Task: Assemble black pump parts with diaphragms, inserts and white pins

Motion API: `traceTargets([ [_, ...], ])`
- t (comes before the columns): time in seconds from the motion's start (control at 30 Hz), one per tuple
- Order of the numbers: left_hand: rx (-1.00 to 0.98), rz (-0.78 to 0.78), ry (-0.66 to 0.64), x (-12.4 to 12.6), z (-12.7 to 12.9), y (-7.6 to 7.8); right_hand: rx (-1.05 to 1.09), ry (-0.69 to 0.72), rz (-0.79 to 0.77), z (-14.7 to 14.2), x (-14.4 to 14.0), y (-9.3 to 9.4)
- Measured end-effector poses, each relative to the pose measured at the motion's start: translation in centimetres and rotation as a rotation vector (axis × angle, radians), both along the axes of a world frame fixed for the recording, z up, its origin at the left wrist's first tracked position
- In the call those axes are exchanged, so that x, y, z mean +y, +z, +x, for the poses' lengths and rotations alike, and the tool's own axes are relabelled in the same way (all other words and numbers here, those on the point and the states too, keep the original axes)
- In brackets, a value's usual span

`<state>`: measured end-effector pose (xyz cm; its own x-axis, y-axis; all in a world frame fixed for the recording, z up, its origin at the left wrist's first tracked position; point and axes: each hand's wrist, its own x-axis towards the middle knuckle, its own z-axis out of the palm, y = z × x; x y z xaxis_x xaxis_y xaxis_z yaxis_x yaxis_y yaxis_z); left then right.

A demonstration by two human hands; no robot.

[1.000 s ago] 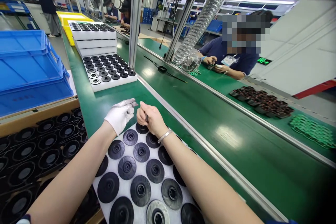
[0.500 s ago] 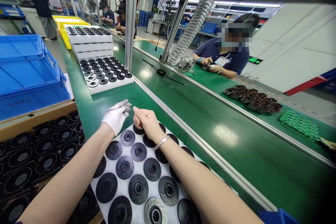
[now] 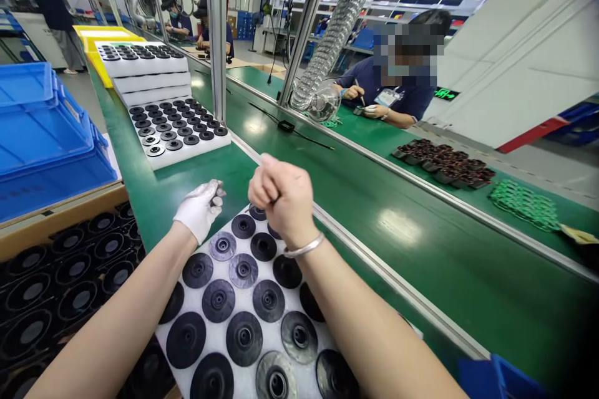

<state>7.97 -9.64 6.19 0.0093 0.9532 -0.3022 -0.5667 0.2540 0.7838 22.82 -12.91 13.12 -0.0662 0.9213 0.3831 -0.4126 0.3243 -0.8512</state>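
A white foam tray [image 3: 213,287] holds rows of round black discs with hubs, such as this disc [image 3: 244,338]; one near the bottom is greyer. My left hand [image 3: 199,207], in a white glove, hovers at the tray's far left corner with its fingers curled and tips together. Bare and closed in a fist, my right hand [image 3: 285,196] is raised above the tray's far edge, a silver bangle [image 3: 305,245] at its wrist. What either hand holds, if anything, is hidden.
Farther along the green bench [image 3: 187,168] stand stacked foam trays [image 3: 196,148] of discs and a yellow bin [image 3: 84,43]. Blue crates [image 3: 47,131] and a carton of black parts [image 3: 93,259] lie left. Across, a co-worker [image 3: 388,87] sits near copper-coloured parts [image 3: 440,162]. A metal post [image 3: 215,43] rises ahead.
My right hand has risen and moved right, away from my left, now in a fist. My left hand's fingers have curled in. The view has shifted slightly.
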Motion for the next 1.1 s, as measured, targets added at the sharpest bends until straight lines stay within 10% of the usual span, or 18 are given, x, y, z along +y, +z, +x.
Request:
traceTargets([
  [0.27,0.555,0.065,-0.223,0.0,-0.2,-0.2,-0.7,-0.27,-0.109,5.9,-3.5,3.3],
  [0.4,1.004,0.11,-0.419,0.3,-0.4,-0.4,-1.327,-0.449,-0.207,8.8,-11.0,4.2],
  [0.57,1.437,0.133,-0.699,0.5,-0.4,-0.4,-1.823,-0.545,-0.714,11.7,-22.8,1.2],
  [0.7,1.614,0.148,-0.806,0.2,-1.0,-0.1,-1.604,-0.374,-0.998,12.3,-29.2,-3.6],
  [0.83,1.685,0.166,-0.837,-0.4,-2.0,-0.4,-1.248,-0.341,-0.938,10.5,-31.1,-6.8],
  [1.1,1.716,0.161,-0.73,-1.6,-4.6,-1.5,-1.348,-0.449,-0.887,10.3,-27.9,-6.9],
])
